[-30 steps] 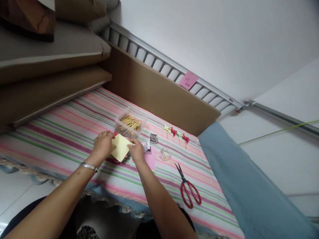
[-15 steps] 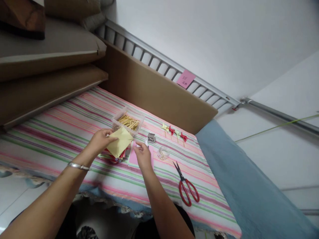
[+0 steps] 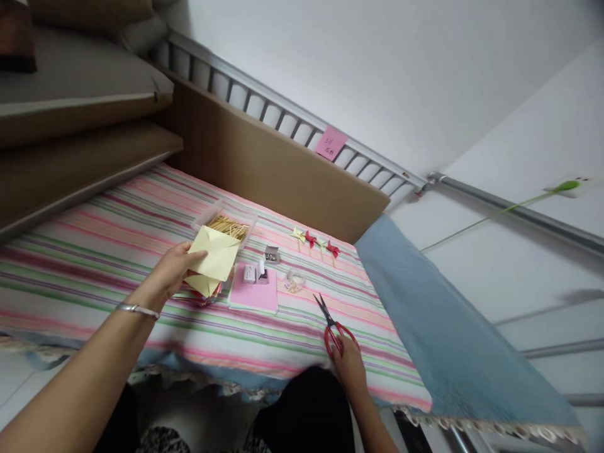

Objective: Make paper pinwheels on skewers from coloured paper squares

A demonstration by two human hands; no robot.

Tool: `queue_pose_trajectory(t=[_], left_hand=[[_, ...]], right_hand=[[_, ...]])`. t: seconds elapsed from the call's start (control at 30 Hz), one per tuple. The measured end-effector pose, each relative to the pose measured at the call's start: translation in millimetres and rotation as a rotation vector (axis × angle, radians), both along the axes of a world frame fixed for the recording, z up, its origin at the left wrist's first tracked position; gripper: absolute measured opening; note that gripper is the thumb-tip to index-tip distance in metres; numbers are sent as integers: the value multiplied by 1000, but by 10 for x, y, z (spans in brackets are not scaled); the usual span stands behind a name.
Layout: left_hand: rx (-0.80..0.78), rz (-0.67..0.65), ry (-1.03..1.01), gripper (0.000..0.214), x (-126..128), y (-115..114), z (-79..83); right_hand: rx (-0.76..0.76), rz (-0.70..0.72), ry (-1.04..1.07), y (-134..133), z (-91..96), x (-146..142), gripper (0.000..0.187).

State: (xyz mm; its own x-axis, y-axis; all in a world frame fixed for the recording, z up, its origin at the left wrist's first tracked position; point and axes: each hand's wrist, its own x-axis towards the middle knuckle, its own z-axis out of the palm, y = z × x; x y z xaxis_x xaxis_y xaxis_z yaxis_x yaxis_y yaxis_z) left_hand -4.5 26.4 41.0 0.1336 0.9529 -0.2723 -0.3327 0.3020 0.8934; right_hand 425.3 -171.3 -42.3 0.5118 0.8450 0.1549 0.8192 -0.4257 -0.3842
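Observation:
My left hand (image 3: 172, 270) pinches a pale yellow square of paper (image 3: 217, 251) between thumb and fingers, over a stack of coloured paper (image 3: 201, 297). Faint lines show on the sheet. My right hand (image 3: 349, 368) is at the red handles of the scissors (image 3: 333, 324), its fingers curled around them. The scissors lie on the striped cloth with their dark blades pointing away from me. Close to my left hand is a clear plastic box (image 3: 250, 220) of thin wooden sticks (image 3: 229, 226).
Pink paper (image 3: 255, 297) lies in the middle with small boxes (image 3: 255, 274) on it. Beyond are an open little box of metal pieces (image 3: 272, 254), a round clear container (image 3: 295, 281) and several paper pinwheels (image 3: 316, 241) on sticks. A brown board (image 3: 283, 182) stands along the back.
My right hand has left the pink paper and moved right and toward me to the scissors' handles. My left hand still holds the yellow sheet, now turned differently. The view has shifted slightly.

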Motion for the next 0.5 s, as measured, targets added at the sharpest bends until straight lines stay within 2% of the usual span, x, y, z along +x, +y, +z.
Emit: queue_pose_trajectory(t=[0.13, 0.23, 0.33, 0.5], left_hand=[[26, 87, -38, 33, 66, -7, -74], [60, 84, -82, 36, 60, -169, -109], [15, 24, -65, 41, -44, -521, -163], [-182, -34, 30, 60, -384, -1271, -339]], right_hand=[[-75, 14, -98, -32, -139, 76, 37], [-85, -9, -154, 66, -135, 68, 43], [-112, -33, -149, 135, -88, 94, 43], [-152, -41, -76, 145, 26, 118, 46]])
